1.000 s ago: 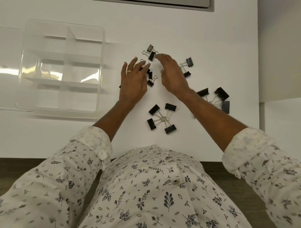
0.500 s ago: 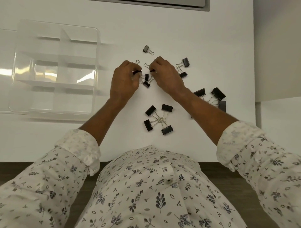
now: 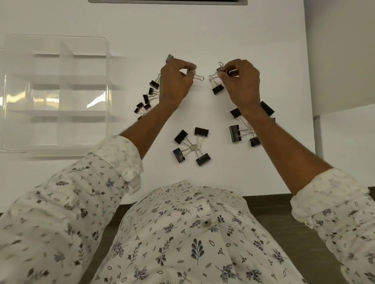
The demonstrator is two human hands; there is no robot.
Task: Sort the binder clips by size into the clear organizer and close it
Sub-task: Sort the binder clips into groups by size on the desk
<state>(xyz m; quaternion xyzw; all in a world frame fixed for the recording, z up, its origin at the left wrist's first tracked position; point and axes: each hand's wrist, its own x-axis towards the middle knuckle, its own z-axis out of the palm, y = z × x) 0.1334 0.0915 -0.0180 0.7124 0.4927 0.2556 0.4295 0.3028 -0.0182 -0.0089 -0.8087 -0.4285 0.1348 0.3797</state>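
My left hand [image 3: 175, 81] is pinched shut on a small binder clip whose wire handle [image 3: 199, 77] sticks out to the right. My right hand [image 3: 241, 81] is shut on small binder clips [image 3: 218, 88] hanging from its fingertips. A string of small black clips [image 3: 146, 99] lies left of my left wrist. Medium clips [image 3: 191, 146] joined by their handles lie in the middle of the white table. Large clips [image 3: 235, 132] lie partly under my right forearm. The clear organizer [image 3: 54, 93] sits open at the left, its compartments showing no clips.
The white table [image 3: 223, 30] ends at a right edge near my right arm and at a front edge by my body. A lower white surface [image 3: 345, 131] lies to the right. A dark strip [image 3: 168, 1] runs along the table's far side.
My hands have pulled apart, left hand to the left and right hand to the right, each carrying small clips. The cluster of small clips between them has been separated.
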